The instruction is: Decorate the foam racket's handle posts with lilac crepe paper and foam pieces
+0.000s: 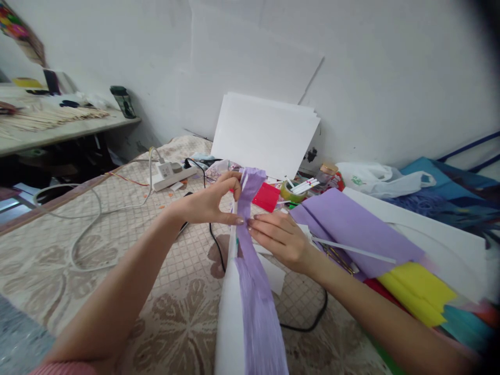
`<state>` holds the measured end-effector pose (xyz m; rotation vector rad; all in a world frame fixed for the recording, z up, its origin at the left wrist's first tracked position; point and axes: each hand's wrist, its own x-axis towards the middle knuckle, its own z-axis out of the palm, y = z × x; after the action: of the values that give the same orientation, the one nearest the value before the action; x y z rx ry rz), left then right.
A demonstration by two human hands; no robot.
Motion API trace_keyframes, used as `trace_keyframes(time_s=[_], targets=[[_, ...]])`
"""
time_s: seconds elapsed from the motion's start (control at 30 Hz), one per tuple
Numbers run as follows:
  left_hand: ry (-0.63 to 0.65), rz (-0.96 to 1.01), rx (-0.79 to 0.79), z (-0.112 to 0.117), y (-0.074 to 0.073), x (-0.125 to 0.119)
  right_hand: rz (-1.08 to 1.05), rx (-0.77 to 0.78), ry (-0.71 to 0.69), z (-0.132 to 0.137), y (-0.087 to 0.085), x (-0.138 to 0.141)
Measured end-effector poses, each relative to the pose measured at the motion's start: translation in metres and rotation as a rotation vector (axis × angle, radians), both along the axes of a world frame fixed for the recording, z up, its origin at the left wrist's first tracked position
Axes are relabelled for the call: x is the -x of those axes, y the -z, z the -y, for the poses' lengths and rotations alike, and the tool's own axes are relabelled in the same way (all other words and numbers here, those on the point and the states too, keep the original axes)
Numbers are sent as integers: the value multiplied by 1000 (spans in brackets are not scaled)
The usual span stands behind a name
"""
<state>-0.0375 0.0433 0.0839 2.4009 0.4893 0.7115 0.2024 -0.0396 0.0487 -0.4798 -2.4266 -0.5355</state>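
Observation:
A long strip of purple crepe paper (255,291) runs along a narrow white board (228,317) that stands on edge and reaches toward me. My left hand (211,200) pinches the top of the strip against the board, thumb and fingers closed on it. My right hand (279,237) presses its fingertips on the strip just below, fingers together. Both hands meet at about the same spot on the strip.
White sheets (265,133) lean on the wall. Purple (351,229), yellow (417,291) and other coloured papers lie at right, beside a tape roll with white sticks (295,190). A power strip (170,174) and cables cross the patterned cloth (117,208). A shelf with sticks (47,120) is far left.

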Motion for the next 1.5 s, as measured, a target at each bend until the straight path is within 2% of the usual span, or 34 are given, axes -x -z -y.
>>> trace_keyframes(time_s=[0.27,0.97,1.13,1.27,1.4,1.5], targets=[[-24,9,8,0,0,-1,-291,259,-18,3,6,6],[8,8,-37,-1,0,3,-48,232,30,11,4,16],[10,10,-40,-2,0,3,-193,265,0,12,-2,13],[1,-9,-13,-1,0,3,-352,312,53,15,-6,9],[-29,-20,9,0,0,1,-457,355,126,17,1,6],[-31,-22,11,0,0,1,-426,375,142,19,9,7]])
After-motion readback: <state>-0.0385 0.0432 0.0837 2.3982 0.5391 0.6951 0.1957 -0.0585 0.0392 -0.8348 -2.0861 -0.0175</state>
